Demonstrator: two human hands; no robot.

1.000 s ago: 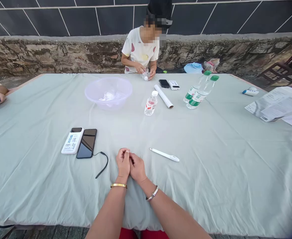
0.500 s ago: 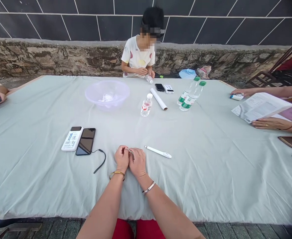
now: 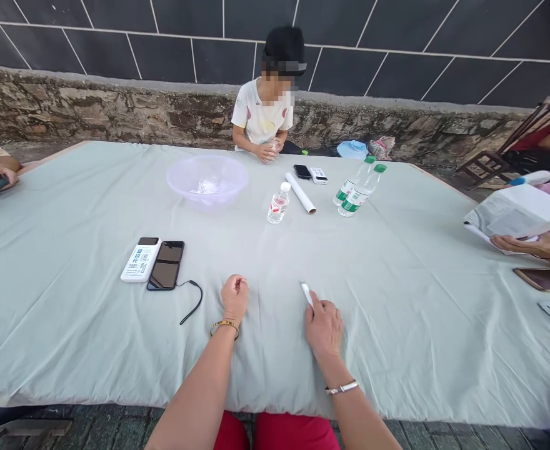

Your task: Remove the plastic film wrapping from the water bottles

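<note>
My right hand [image 3: 324,325] rests on the cloth-covered table [image 3: 410,337], fingers closed on a slim white pen-like tool [image 3: 306,292]. Only the tool's front end shows beyond my index finger, pointing away from me; the rest is hidden under the hand. To the left, my left hand [image 3: 234,297] is curled closed on the cloth, and whatever its fingers hold is hidden. A black phone [image 3: 166,265] with a wrist strap [image 3: 195,303] lies left of that hand, beside a white power bank [image 3: 140,260].
Further back are a translucent purple basin [image 3: 181,181] with clear plastic inside, a small water bottle [image 3: 279,205], a white roll [image 3: 301,194] and two green-capped bottles [image 3: 355,194]. A person [image 3: 265,119] sits opposite. At right, another person's hand holds papers [image 3: 519,212].
My hands have moved apart. The right hand has gone right and taken hold of the white tool that lay on the cloth. The thin strip between my fingers no longer shows.
</note>
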